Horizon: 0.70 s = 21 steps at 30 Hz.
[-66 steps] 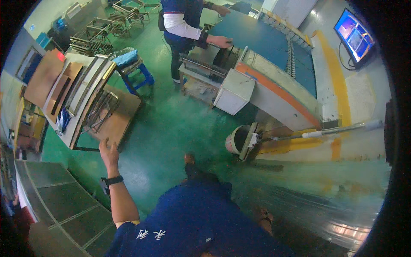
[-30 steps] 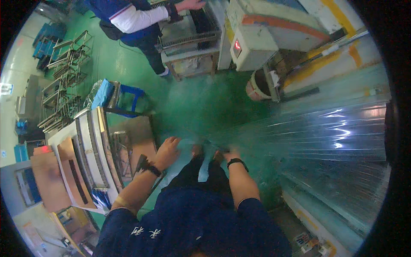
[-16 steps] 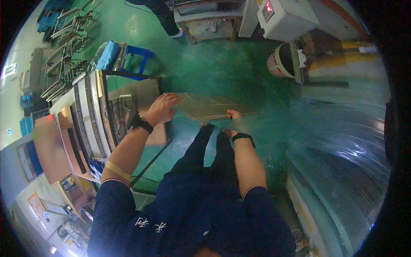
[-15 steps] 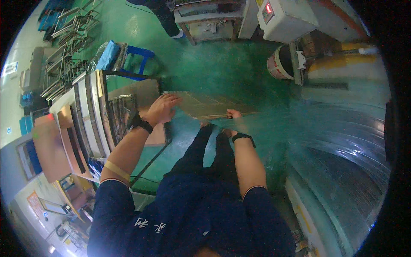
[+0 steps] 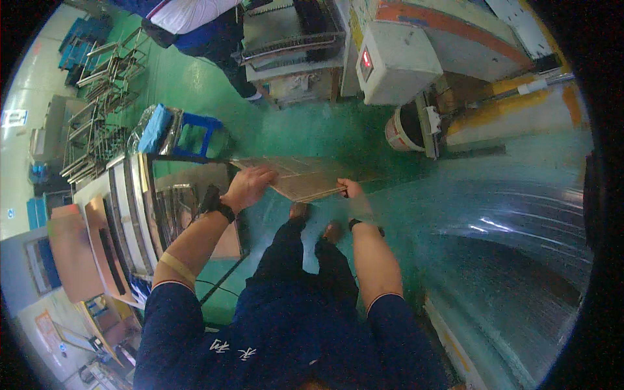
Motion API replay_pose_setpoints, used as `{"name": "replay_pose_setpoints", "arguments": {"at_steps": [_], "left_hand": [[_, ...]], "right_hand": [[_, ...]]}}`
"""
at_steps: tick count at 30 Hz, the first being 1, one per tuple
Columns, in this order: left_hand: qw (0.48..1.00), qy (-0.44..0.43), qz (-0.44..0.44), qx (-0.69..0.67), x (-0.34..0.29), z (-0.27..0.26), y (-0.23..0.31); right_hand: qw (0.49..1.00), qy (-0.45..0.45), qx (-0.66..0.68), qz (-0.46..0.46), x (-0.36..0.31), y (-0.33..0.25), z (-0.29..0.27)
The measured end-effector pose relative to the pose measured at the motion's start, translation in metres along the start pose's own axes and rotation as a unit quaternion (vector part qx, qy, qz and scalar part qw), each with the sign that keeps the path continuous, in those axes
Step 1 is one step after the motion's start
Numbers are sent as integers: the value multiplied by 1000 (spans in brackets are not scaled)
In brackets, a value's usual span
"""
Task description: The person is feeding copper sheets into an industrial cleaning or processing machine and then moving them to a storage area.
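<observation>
A thin brownish board (image 5: 305, 184) with pale lines across its face is held out in front of me, over the green floor. My left hand (image 5: 252, 184) is closed on its left edge, fingers on top and the thumb side partly hidden. Around the board's near edge, toward the right, the fingers of my right hand (image 5: 351, 188) are curled in a fist-like grip. The board's far right part blurs into the floor and a see-through surface, so its end is hard to make out.
On the left stands a dark-framed rack (image 5: 151, 208) with upright panels. Beyond it are a blue stool (image 5: 195, 133) and stacked metal frames (image 5: 97, 123). A white box with a red display (image 5: 406, 62), a bucket (image 5: 402, 130) and a clear curved sheet (image 5: 507, 227) occupy the right. Another person (image 5: 208, 39) stands far off.
The view has shifted, so the far bench and the other person show more. My hands still grip the board. My feet now show apart below it.
</observation>
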State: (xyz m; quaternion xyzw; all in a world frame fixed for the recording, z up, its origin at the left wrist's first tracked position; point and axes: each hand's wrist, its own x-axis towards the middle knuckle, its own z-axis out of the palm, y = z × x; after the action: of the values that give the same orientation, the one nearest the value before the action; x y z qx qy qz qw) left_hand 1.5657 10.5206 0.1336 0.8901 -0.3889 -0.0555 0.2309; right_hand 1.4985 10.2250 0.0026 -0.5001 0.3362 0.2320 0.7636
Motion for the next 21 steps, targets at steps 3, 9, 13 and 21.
{"name": "replay_pose_setpoints", "arguments": {"at_steps": [3,9,13,21], "left_hand": [[999,-8,41,-21,39,19,-14],[998,-54,30,30,134,54,-69],[984,-153,-53,67,217,93,-97],[974,-200,-74,71,328,172,-220]], "right_hand": [[997,-37,27,61,37,-4,-34],[954,-42,295,20,76,-56,-28],[843,-2,533,-74,72,-68,-67],[761,199,614,-67,-44,110,-157]]}}
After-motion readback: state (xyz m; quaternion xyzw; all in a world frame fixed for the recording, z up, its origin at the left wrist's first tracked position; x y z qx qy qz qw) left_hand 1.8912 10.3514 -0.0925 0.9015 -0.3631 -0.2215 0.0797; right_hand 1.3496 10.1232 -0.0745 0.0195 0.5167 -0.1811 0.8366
